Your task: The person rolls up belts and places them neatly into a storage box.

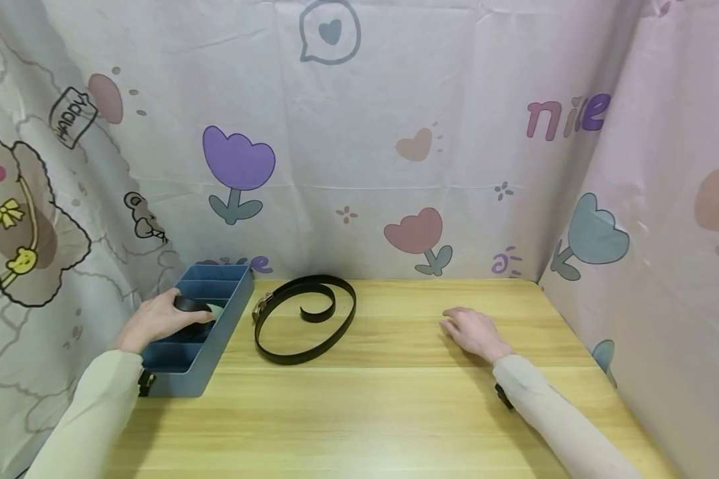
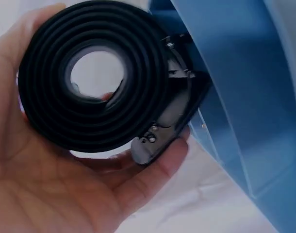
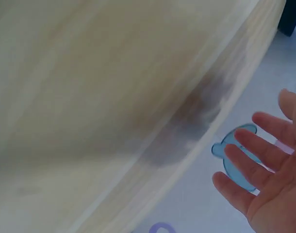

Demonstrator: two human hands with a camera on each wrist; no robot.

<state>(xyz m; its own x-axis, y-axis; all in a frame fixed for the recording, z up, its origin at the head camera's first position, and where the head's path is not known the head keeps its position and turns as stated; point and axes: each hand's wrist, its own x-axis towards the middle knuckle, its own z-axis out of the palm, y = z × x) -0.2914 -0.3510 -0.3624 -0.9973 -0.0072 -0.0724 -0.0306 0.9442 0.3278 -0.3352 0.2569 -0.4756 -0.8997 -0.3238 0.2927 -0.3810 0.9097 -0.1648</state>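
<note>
My left hand grips a black belt rolled into a tight coil, with fingers curled round its side. A metal buckle sticks out at the coil's edge near the fingertips. This coil is in or just over a middle compartment of the blue divided box. Beside the box lies a second black belt, loosely looped, its buckle toward the box. Over the right part of the table, my right hand holds nothing, its fingers spread and relaxed in the right wrist view.
Something pale green shows in the box beside the held coil. The wooden table backs onto a printed curtain, which also hangs along both sides. A small black clip-like piece sits at the box's near left corner.
</note>
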